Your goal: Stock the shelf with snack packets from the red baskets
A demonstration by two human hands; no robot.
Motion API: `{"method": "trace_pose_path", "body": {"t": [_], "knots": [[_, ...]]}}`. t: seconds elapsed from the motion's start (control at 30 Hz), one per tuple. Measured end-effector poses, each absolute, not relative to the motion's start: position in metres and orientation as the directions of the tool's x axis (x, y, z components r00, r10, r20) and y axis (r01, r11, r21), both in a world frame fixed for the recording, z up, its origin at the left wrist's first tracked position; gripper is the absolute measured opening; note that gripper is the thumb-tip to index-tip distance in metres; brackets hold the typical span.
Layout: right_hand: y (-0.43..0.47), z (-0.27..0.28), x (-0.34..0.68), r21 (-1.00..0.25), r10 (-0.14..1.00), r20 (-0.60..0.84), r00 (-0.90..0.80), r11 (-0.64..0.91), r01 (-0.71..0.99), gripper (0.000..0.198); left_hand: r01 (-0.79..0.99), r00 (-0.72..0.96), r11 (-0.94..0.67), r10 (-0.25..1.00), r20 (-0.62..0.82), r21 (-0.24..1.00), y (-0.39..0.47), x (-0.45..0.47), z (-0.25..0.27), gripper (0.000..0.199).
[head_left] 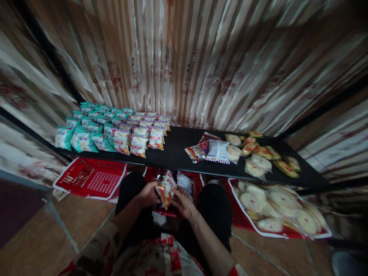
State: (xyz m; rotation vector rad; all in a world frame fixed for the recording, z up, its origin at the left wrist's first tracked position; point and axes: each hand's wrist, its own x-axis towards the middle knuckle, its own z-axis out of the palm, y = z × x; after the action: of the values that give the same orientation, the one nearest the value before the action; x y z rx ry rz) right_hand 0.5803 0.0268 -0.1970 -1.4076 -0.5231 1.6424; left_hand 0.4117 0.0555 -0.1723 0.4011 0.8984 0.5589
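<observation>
Pleated, striped curtain (172, 57) behind long, flat black shelf (184, 140). Perforated red plastic basket (99, 180) below shelf's left end. Just in front of shelf's near edge: left hand (149, 194) and right hand (184, 204) pinching the sides of one glossy, pillow-shaped snack packet (166, 190).

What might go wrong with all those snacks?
The orange-and-white snack bag held between the left hand and right hand might slip and drop. A bump could knock the front teal snack bags off, since they stand near the edge of the black shelf. Round pale packets heaped in the right red basket might slide out.
</observation>
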Motion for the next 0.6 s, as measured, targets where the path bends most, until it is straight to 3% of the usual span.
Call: {"method": "trace_pose_path", "body": {"t": [0.1, 0.4, 0.6], "knots": [[0.025, -0.2, 0.58, -0.73, 0.765, -0.637, 0.096, -0.559, -0.394, 0.057, -0.274, 0.52, 0.779, 0.613, -0.594, 0.564, 0.053, 0.413, -0.173, 0.043], [0.017, -0.185, 0.574, -0.871, 0.879, -0.453, 0.146, -0.402, -0.282, 0.086, -0.214, 0.486, 0.692, 0.688, -0.539, 0.69, 0.05, 0.413, -0.173, 0.046], [0.027, -0.164, 0.575, -0.921, 0.936, -0.341, 0.086, -0.314, -0.231, 0.074, -0.298, 0.419, 0.577, 0.795, -0.439, 0.761, 0.054, 0.417, -0.174, 0.057]]}}
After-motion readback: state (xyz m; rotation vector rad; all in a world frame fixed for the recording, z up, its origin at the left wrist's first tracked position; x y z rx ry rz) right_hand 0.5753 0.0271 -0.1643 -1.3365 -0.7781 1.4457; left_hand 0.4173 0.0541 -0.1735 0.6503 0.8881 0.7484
